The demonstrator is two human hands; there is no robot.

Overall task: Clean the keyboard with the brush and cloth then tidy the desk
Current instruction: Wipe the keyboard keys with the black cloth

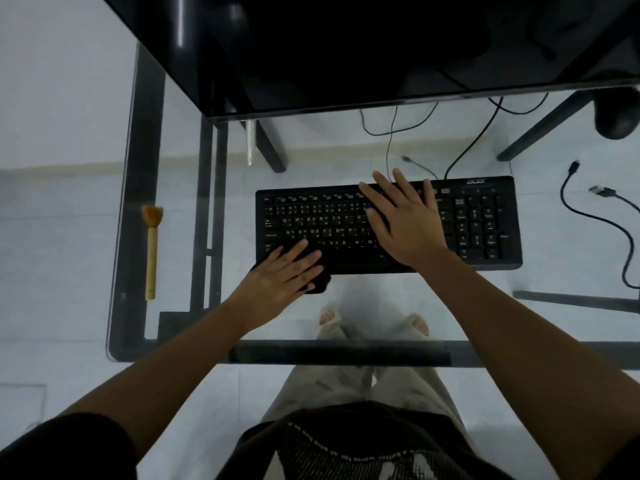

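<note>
**Recorder:** Head view. Your left hand lay palm down on the black cloth at the near-left corner of the keyboard. Grip: fingers straight and slightly spread, pressing on the cloth, not curled round it.

**Checker:** Agreed. The cloth sat partly on the keyboard's near-left keys and partly over its front edge. A dark fold showed beside your hand, just in front of the keyboard. I could not tell how much of it lay under your palm.

**Recorder:** Your right hand was palm down over the keys right of the keyboard's middle. The fingers were spread wide, with the tips reaching the far row. Grip: flat open, nothing held. I could not tell whether the palm touched the keys or hovered just above them.

**Checker:** The brush lay on the glass desk, well to the left of the keyboard and apart from both your hands. It lay lengthwise, bristles at the far end and handle end toward you. Nothing touched it.

**Recorder:** The keyboard was flat on the desk, its long side roughly square to you. The number pad was in plain view, right of your right hand.

**Checker:** The monitor stood behind the keyboard with a dark screen. Loose black cables lay to the right of the keyboard, plug ends free. Thinner leads ran from the keyboard's far edge back toward the monitor. Your feet showed through the glass, in front of the keyboard.
</note>
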